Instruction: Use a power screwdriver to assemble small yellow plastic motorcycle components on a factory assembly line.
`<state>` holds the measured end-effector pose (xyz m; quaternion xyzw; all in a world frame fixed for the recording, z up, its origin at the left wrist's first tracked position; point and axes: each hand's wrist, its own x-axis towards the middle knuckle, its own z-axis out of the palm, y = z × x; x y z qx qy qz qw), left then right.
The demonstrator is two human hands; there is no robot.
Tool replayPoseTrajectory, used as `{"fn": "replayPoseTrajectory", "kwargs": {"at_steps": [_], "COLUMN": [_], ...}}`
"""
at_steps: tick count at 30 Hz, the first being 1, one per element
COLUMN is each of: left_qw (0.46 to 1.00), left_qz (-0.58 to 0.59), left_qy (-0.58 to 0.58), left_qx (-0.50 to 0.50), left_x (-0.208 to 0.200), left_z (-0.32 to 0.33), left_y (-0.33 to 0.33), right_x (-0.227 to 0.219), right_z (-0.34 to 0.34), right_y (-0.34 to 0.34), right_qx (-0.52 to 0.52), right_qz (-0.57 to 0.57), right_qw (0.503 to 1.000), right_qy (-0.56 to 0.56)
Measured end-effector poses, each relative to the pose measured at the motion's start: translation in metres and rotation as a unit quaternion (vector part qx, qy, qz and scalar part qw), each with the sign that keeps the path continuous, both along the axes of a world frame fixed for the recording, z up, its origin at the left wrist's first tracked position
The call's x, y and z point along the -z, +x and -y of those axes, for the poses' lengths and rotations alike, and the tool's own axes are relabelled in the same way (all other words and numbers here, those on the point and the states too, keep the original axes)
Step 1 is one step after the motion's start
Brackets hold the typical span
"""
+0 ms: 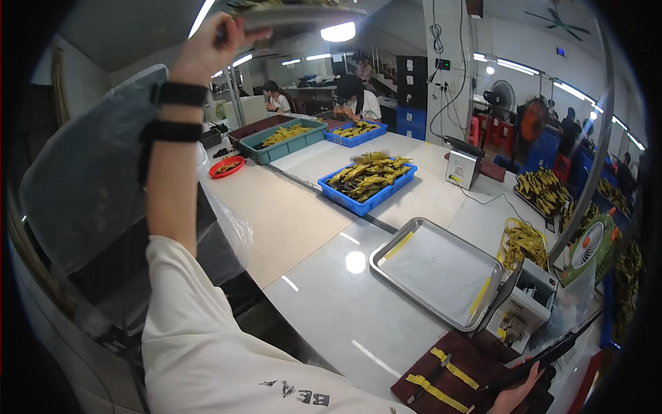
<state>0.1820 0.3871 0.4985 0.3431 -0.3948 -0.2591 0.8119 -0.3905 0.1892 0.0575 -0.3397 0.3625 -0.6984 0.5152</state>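
My left hand (219, 40) is raised high at the upper left, its fingers closed on the edge of a metal tray (303, 18). Yellow and dark pieces lie on that tray, which the frame's top cuts off. Low at the right, my right hand (518, 395) is closed around a long, slim black object (545, 359); its kind is not clear. Beside it a maroon cloth (424, 359) carries yellow strips (441, 393) with dark bits. Farther in lies a second metal tray (441, 269), lined with white sheet and marked with yellow tape.
Blue bins (365, 200) and a green bin (303, 141) hold yellow and dark pieces. A red dish (226, 167), a white box device (463, 165), a yellow basket (522, 245) and a green fan (587, 245) stand around. Co-workers (358, 103) sit across the table.
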Motion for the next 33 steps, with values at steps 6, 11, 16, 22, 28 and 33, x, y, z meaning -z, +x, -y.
{"fn": "replayPoseTrajectory", "kwargs": {"at_steps": [6, 11, 16, 22, 28, 33], "left_qw": [0.985, 0.963, 0.979, 0.901, 0.908, 0.859], "left_qz": [-0.007, -0.009, -0.075, -0.320, -0.233, -0.334], "left_qy": [-0.070, -0.113, -0.087, -0.278, -0.339, -0.387], "left_qx": [-0.158, -0.245, -0.171, -0.096, 0.075, 0.033], "left_x": [-0.048, -0.080, -0.108, -0.105, -0.084, -0.071], "left_z": [-0.045, -0.117, -0.221, -0.274, -0.223, -0.158], "left_y": [-0.030, -0.026, 0.030, 0.065, 0.095, 0.073], "right_x": [0.039, 0.038, 0.041, 0.041, 0.038, 0.034], "right_z": [0.024, 0.023, 0.025, 0.024, 0.022, 0.022], "right_y": [-0.020, -0.024, -0.021, -0.025, -0.022, -0.015], "right_qx": [-0.038, -0.021, -0.017, -0.023, -0.002, -0.001], "right_qz": [0.096, 0.099, 0.091, 0.085, 0.094, 0.107], "right_qw": [0.993, 0.992, 0.993, 0.994, 0.994, 0.993], "right_qy": [0.050, 0.075, 0.074, 0.067, 0.060, 0.058]}}
